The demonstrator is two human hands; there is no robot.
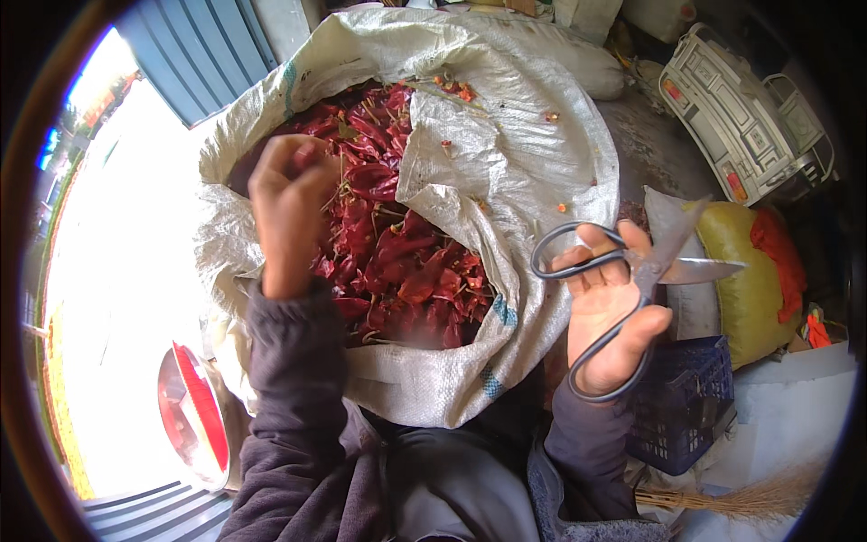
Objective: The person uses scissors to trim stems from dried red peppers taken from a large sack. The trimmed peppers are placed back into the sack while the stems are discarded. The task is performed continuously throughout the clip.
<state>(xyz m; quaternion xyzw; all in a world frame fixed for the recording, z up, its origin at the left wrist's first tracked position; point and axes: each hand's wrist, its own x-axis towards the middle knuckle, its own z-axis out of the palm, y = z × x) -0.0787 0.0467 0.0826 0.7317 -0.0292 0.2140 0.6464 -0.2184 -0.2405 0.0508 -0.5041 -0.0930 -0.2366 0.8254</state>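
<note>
A large white woven plastic sack (433, 400) lies before me with its mouth spread wide and its rim folded over. Dried red chili peppers (399, 264), many with stems, fill the opening. Over the pile's left side, my left hand (291, 196) is blurred, its fingers curled around a small piece of red chili (305, 156). At the sack's right rim, my right hand (603, 311) is palm up. It holds dark-handled scissors (650, 274) with the handle loops around the fingers and thumb and the blades parted. Chili caps (552, 117) are scattered on the folded sack.
To the right are a dark blue plastic crate (677, 406), a stuffed yellow sack (738, 284) and a straw broom (752, 498). A metal basin with red inside (203, 420) stands at left. A white vehicle tailgate (745, 122) is at upper right, a blue corrugated metal panel (196, 54) at upper left.
</note>
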